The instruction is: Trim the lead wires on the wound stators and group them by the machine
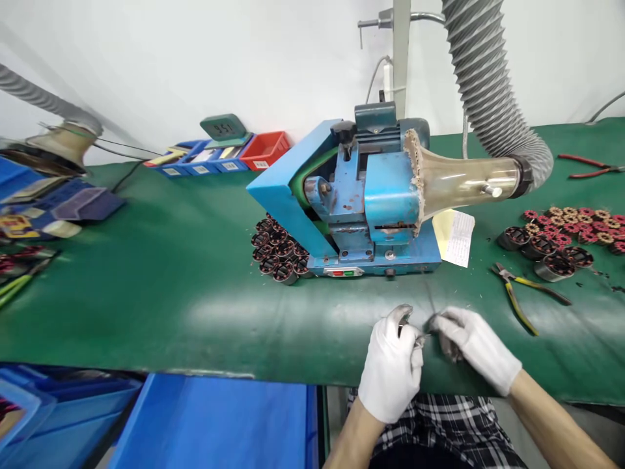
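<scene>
My left hand (393,365), in a white glove, is closed with its fingers curled around a small dark piece that they mostly hide. Close beside it on the right, my gloved right hand (471,342) is closed in a pinch. A thin dark strand (430,296), blurred, rises from its fingertips, and its fingertips look stained. Both hands are above the front of the green bench top (219,326), before a blue belt-driven grinding machine (390,195). Yellow-handled cutters (525,293) lie open on the bench, right of my right hand.
Several wound motor stators (278,251) are grouped left of the machine. More stators in metal rings (554,264) stand at the right, by red and tan cores (571,225). A grey extraction hose (498,85) hangs overhead. A blue bin (215,423) sits below the bench edge.
</scene>
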{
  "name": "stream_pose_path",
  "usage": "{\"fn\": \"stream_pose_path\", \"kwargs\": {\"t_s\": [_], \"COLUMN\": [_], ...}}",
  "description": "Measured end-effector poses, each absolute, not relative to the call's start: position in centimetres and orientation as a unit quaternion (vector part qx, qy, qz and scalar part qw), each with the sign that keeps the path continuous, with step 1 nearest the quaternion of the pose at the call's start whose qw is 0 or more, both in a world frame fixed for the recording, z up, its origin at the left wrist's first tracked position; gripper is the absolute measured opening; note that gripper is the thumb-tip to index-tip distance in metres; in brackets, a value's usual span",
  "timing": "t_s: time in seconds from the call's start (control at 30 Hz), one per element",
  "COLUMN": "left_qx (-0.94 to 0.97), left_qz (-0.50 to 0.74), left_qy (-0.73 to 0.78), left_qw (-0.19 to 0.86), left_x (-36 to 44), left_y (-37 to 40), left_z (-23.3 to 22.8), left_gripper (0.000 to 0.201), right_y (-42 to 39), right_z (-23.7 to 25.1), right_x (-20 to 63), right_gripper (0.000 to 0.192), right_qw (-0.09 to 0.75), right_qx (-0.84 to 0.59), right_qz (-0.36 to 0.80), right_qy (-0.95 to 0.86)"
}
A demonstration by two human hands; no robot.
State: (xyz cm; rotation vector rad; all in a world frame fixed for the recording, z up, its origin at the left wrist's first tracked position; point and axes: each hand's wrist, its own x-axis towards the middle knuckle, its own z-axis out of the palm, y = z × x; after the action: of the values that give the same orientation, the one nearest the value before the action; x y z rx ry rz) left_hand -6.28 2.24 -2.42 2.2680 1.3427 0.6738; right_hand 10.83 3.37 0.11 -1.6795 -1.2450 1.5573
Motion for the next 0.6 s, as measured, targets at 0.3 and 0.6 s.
{"fn": "stream_pose_path", "kwargs": {"t_s": [0.3,0.6], "left_qx": [0.788,0.793], "left_qz": [0.207,0.225], "left_qy": [0.509,0.497], "left_qw": [0.277,0.271], "left_x": [-6.2,-6.3], "left_y": [1.9,2.0], "left_z": [-1.3,-2.1], "left_gripper": [0.022,0.025], "right_y": [1.2,2.7], "right_z": [0.3,-0.5], "right_x": [12.5,10.6], "right_gripper": [0.020,0.028], "right_qw": [0.280,0.141], "right_qx": [-0.585,-0.442], "right_qz": [0.340,0.148], "right_qy": [-0.680,-0.874]}}
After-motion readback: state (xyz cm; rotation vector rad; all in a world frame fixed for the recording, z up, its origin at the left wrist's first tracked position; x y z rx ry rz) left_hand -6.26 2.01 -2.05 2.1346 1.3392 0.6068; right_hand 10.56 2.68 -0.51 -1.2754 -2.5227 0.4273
